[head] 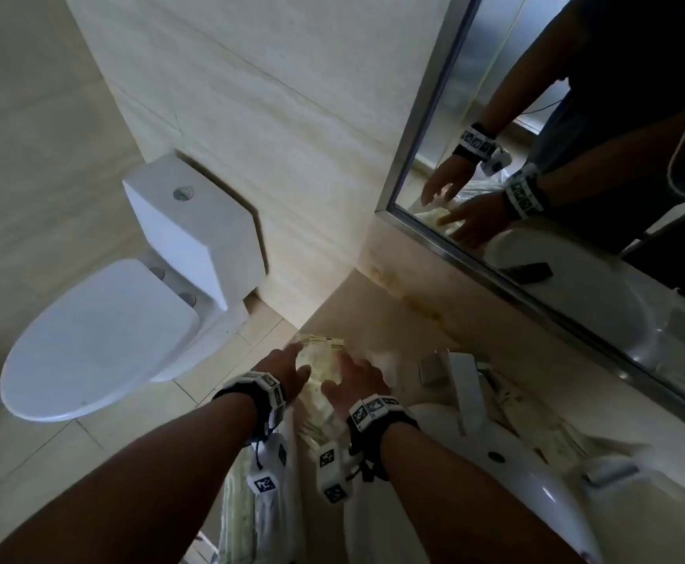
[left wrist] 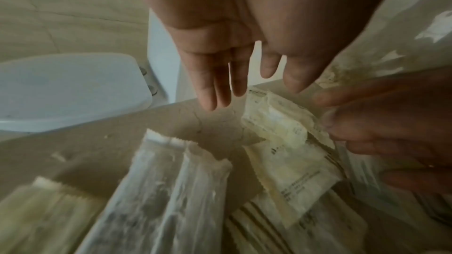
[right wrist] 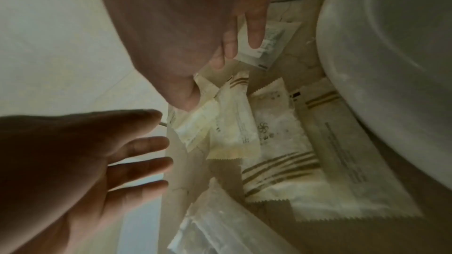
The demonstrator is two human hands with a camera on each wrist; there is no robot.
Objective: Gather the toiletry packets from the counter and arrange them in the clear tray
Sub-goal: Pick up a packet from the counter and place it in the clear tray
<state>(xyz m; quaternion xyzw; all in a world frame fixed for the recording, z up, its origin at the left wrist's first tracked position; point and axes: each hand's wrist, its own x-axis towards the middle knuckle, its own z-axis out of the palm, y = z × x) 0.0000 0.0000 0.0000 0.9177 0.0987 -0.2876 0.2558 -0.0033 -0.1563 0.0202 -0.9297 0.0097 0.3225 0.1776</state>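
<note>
Several pale toiletry packets (head: 321, 360) lie in a loose heap at the left end of the beige counter (head: 377, 315). My left hand (head: 298, 360) hovers at the heap's left edge with straight fingers, holding nothing (left wrist: 257, 88). My right hand (head: 343, 376) is spread over the heap. Its fingers (right wrist: 254, 32) reach above a small printed packet (right wrist: 270, 43). Cream packets (right wrist: 232, 132) and a striped one (right wrist: 281, 171) lie below the palm. Long white sachets (left wrist: 171, 181) lie nearer me. I cannot make out the clear tray.
A white basin (head: 536, 494) is set in the counter right of the heap, with more packets and a white object (head: 467, 384) on its rim. A white toilet (head: 100, 339) stands beyond the counter's left edge. A mirror (head: 577, 116) lines the back wall.
</note>
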